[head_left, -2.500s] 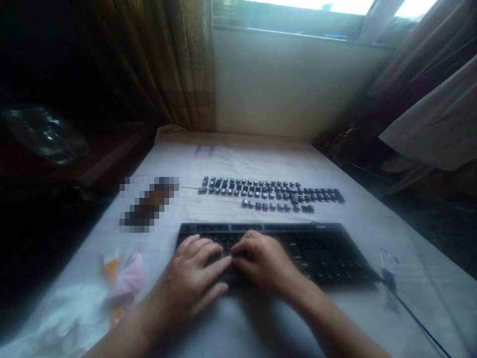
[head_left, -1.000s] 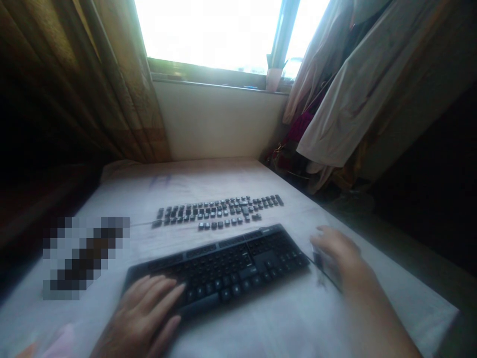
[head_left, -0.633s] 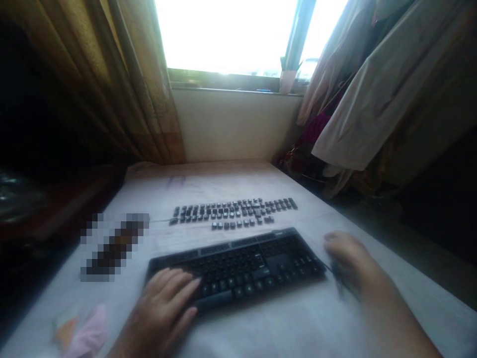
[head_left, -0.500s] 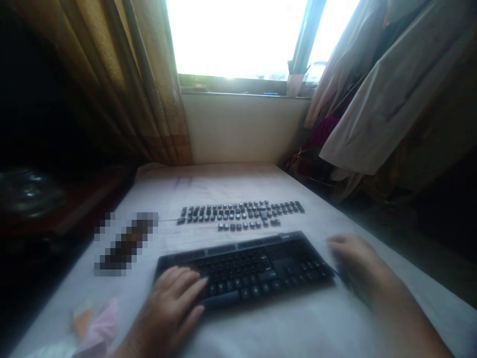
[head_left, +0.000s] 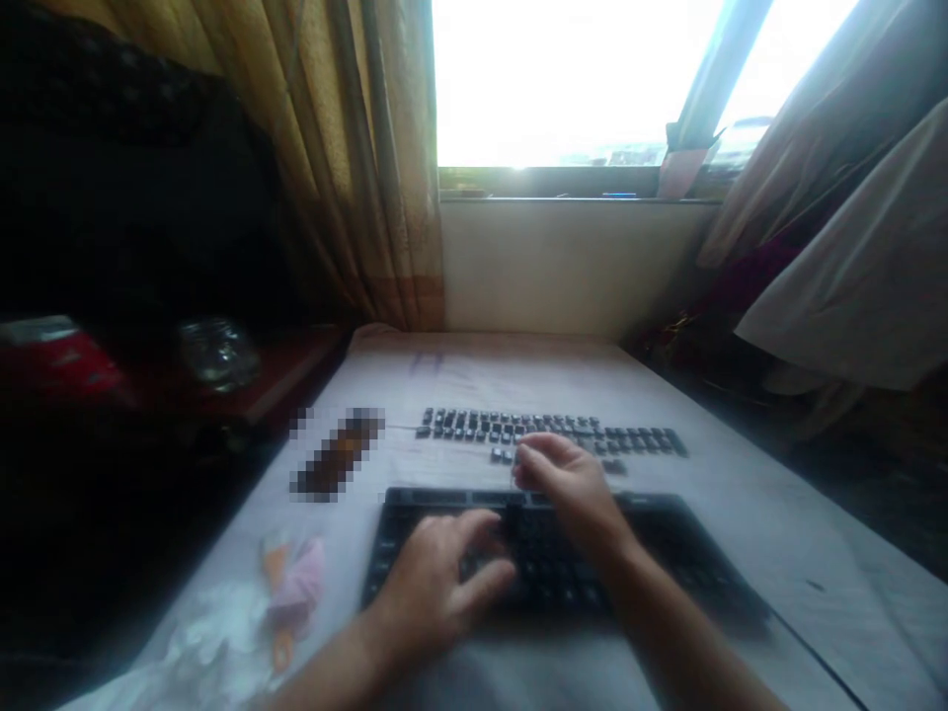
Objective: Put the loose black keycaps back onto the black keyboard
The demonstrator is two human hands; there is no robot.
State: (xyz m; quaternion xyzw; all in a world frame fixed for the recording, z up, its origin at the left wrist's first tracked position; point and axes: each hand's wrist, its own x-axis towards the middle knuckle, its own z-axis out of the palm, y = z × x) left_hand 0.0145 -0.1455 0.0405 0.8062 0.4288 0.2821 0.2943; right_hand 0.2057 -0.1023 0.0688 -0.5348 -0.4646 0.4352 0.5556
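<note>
A black keyboard (head_left: 688, 553) lies on the cloth-covered table in front of me, with some of its keys off and dark spots where they sat. Over its left half is my left hand (head_left: 444, 578), thumb and forefinger apart, nothing seen between them. My right hand (head_left: 570, 484) reaches across the keyboard to the loose keycaps (head_left: 511, 432), which lie in rows behind it. Its thumb and fingers are pinched together; whatever is between them is too blurred to make out. The hand covers part of the nearest short row.
A blurred-out dark object (head_left: 341, 454) lies left of the keycaps. Pink and orange scraps (head_left: 296, 583) and clear plastic (head_left: 214, 632) sit at the front left. A cable (head_left: 815, 657) runs off the keyboard's right. Curtain (head_left: 400, 197) and hanging clothes (head_left: 866, 276) flank the window.
My right hand has moved left from beside the keyboard to the loose keycaps. My left hand has shifted inward over the keys, thumb spread. The view has turned left.
</note>
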